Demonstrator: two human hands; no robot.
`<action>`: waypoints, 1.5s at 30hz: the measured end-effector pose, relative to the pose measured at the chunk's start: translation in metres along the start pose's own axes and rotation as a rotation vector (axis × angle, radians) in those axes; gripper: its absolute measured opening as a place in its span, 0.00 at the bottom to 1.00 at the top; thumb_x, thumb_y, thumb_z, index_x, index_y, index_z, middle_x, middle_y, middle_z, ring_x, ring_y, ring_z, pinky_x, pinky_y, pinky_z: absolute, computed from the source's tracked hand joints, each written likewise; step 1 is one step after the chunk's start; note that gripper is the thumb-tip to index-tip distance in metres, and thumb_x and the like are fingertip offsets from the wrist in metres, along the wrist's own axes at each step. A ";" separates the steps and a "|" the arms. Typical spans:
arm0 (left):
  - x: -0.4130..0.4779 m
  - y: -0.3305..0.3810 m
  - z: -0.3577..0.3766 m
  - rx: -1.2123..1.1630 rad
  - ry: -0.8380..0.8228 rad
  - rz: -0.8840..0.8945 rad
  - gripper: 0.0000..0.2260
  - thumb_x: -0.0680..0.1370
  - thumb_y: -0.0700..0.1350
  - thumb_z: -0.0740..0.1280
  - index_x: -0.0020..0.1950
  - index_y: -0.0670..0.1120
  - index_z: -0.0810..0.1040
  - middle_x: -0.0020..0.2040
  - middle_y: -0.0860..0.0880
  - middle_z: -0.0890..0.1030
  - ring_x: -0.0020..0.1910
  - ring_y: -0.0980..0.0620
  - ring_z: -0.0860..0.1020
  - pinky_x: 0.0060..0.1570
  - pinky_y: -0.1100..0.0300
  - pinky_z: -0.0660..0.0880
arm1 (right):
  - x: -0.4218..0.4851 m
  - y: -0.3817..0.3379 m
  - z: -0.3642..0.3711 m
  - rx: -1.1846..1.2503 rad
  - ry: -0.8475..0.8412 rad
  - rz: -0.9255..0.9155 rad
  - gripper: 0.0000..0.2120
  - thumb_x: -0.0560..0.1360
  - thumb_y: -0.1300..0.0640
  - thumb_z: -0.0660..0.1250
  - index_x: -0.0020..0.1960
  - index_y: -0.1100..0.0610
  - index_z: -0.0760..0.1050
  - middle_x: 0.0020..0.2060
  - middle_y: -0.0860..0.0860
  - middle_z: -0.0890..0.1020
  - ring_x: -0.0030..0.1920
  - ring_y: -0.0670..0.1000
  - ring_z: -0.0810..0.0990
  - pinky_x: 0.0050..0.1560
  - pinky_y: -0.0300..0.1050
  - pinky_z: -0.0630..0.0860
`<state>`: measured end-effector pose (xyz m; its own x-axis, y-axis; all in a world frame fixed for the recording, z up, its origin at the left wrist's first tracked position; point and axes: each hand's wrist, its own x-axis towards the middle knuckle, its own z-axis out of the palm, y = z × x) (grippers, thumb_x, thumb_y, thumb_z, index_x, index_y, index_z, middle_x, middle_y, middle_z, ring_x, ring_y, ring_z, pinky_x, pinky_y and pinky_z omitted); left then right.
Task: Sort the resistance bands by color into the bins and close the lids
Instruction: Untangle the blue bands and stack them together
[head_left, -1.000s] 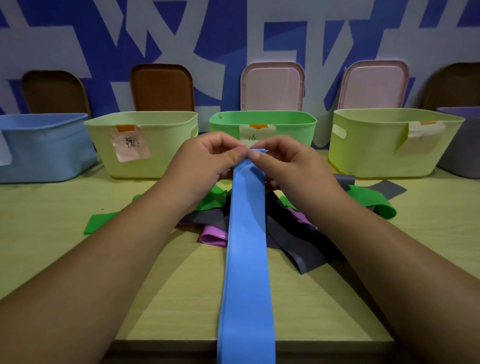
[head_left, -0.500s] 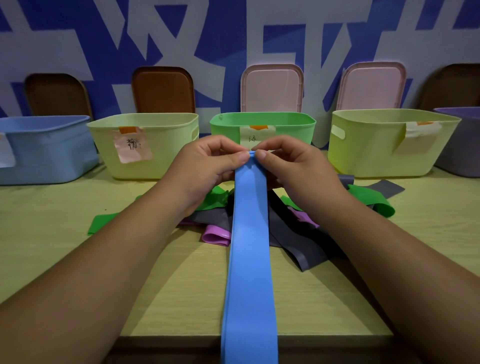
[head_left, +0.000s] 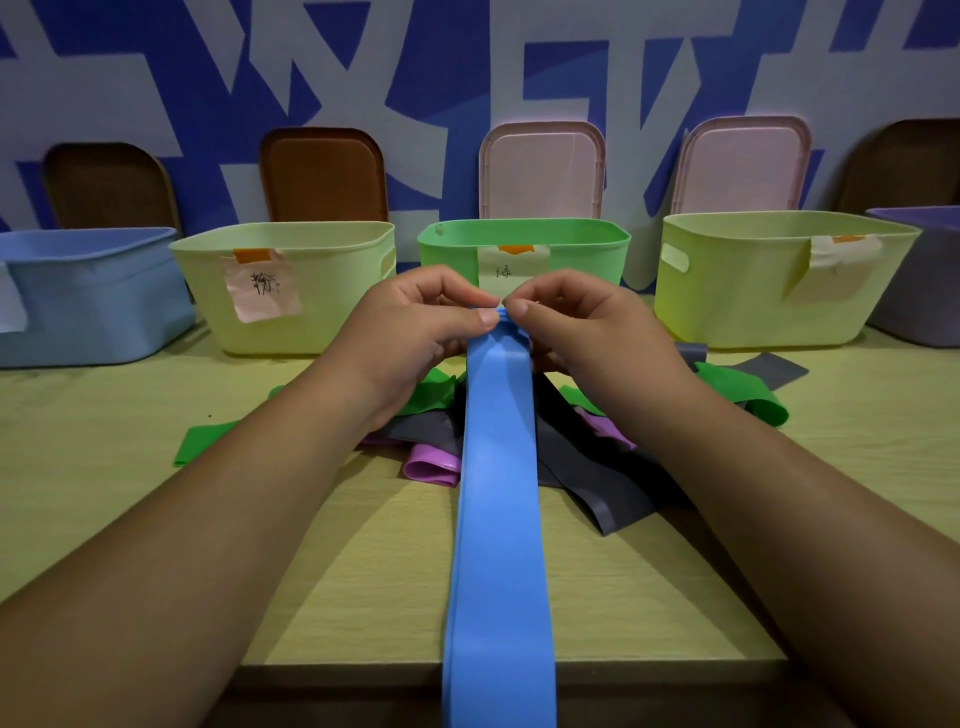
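We found both hands, left and right, pinching a blue band over the surface; bins lined the wall.

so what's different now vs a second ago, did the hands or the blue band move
Barely anything. Both hands, left hand and right hand, keep pinching the far end of the blue band, which now looks a little more bunched between the thumbs. Nothing was let go or newly picked up. The pile of bands on the table, the bins such as the green bin, and the lids against the wall stayed put.
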<state>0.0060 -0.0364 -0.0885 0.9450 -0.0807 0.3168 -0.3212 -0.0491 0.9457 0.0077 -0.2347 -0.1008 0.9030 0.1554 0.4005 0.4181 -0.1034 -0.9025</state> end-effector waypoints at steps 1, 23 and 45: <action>0.000 0.000 0.000 0.004 0.005 -0.002 0.04 0.78 0.34 0.75 0.50 0.41 0.86 0.47 0.44 0.86 0.48 0.48 0.86 0.46 0.62 0.81 | 0.000 0.000 0.000 0.005 -0.002 0.002 0.05 0.83 0.58 0.73 0.55 0.59 0.85 0.46 0.56 0.88 0.43 0.49 0.86 0.47 0.46 0.86; 0.005 -0.010 -0.006 0.075 0.009 0.006 0.15 0.72 0.50 0.79 0.54 0.44 0.88 0.51 0.43 0.89 0.52 0.47 0.87 0.53 0.55 0.84 | 0.003 0.004 -0.001 -0.065 -0.003 0.025 0.08 0.82 0.55 0.74 0.60 0.53 0.86 0.48 0.50 0.90 0.50 0.52 0.89 0.56 0.50 0.87; 0.000 -0.001 -0.003 -0.011 -0.001 -0.038 0.10 0.77 0.37 0.77 0.58 0.42 0.86 0.51 0.45 0.89 0.51 0.50 0.88 0.50 0.61 0.82 | -0.002 -0.004 -0.003 0.040 -0.060 0.036 0.06 0.83 0.61 0.73 0.59 0.57 0.85 0.49 0.62 0.87 0.51 0.59 0.89 0.51 0.50 0.87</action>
<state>0.0063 -0.0331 -0.0893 0.9565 -0.0804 0.2804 -0.2842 -0.0411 0.9579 0.0048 -0.2370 -0.0974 0.9094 0.2111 0.3583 0.3797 -0.0704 -0.9224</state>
